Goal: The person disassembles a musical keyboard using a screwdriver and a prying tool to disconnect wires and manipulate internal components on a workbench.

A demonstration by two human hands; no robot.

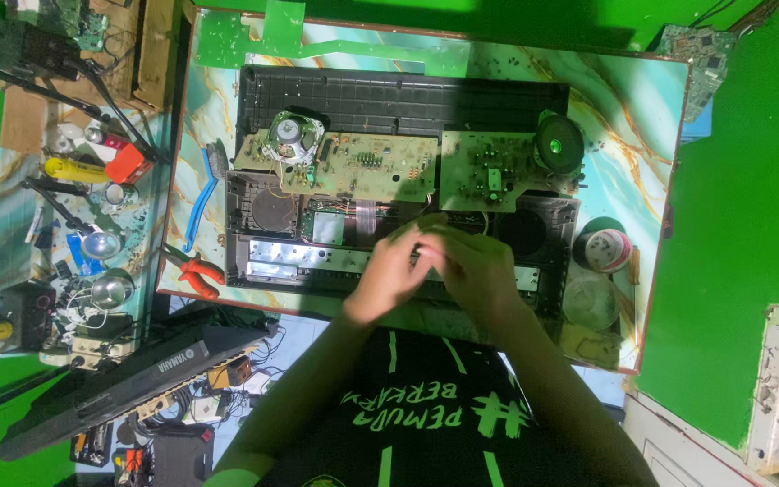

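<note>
Nearest, the left hand (398,271) and right hand (475,271) meet with fingers curled together; whether they pinch anything I cannot tell. They rest over the opened keyboard casing (263,261), dark and gutted, on the marbled table (642,117). Beyond the fingers lie two green circuit boards (362,167) and a round black speaker (559,144); to their right stands a tape roll (608,250) with a pale round label.

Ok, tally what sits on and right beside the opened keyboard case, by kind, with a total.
Loudspeakers: 2, silver one, dark one with green cone
Circuit boards: 2, long one, squarer one
Pliers, orange-handled: 1
Blue-handled tool: 1
Tape rolls: 2
Hands: 2, left, right, together over the case
Total: 10
</note>
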